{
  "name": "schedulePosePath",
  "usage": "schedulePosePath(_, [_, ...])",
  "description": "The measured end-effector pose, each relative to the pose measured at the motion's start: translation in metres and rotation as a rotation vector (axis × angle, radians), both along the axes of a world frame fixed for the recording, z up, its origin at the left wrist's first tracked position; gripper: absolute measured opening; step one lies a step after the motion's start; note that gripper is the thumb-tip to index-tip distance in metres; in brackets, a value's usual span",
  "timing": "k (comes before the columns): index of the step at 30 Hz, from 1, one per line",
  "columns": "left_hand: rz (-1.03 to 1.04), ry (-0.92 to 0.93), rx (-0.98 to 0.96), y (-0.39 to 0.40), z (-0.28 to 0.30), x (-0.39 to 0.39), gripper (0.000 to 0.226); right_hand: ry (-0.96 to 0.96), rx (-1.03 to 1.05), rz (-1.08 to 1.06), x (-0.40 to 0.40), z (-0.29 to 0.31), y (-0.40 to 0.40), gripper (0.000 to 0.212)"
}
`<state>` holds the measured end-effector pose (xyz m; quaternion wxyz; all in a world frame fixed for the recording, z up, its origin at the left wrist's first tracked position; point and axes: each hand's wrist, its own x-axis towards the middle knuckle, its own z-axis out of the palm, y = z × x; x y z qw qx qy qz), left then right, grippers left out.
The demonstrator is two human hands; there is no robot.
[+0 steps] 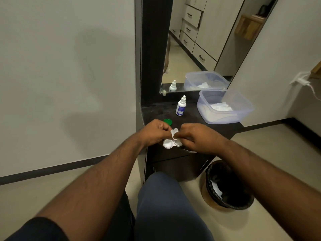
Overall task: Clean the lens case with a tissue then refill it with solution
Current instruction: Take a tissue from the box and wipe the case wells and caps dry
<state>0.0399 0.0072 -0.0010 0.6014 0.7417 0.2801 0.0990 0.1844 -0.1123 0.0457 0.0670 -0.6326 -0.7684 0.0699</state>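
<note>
While the left hand (154, 132) curls around the white lens case (171, 143), a smooth plastic piece with 2 round wells, the right hand (196, 138) pinches a small crumpled tissue (174, 133) just above it. A green cap (168, 121) lies behind the left hand on the dark counter (191, 119). Farther back, a solution bottle (180, 106) stands beside a translucent tub (224, 106) containing white tissues. A black-lined bin (229, 186) holds crumpled white paper.
</note>
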Motion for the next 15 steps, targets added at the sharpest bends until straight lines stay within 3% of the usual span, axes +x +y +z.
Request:
schedulePosePath(6, [-0.054, 0.005, -0.001, 0.001, 0.003, -0.001, 0.014, -0.185, -0.092, 0.157, 0.002, 0.007, 0.014, 0.019])
schedulePosePath(10, [-0.065, -0.045, -0.073, 0.001, 0.006, -0.003, 0.041, -0.236, -0.089, 0.207, -0.001, 0.007, 0.02, 0.014])
schedulePosePath(15, [-0.078, -0.073, -0.109, 0.001, 0.005, -0.004, 0.05, -0.315, -0.002, 0.215, -0.002, 0.003, 0.016, 0.019])
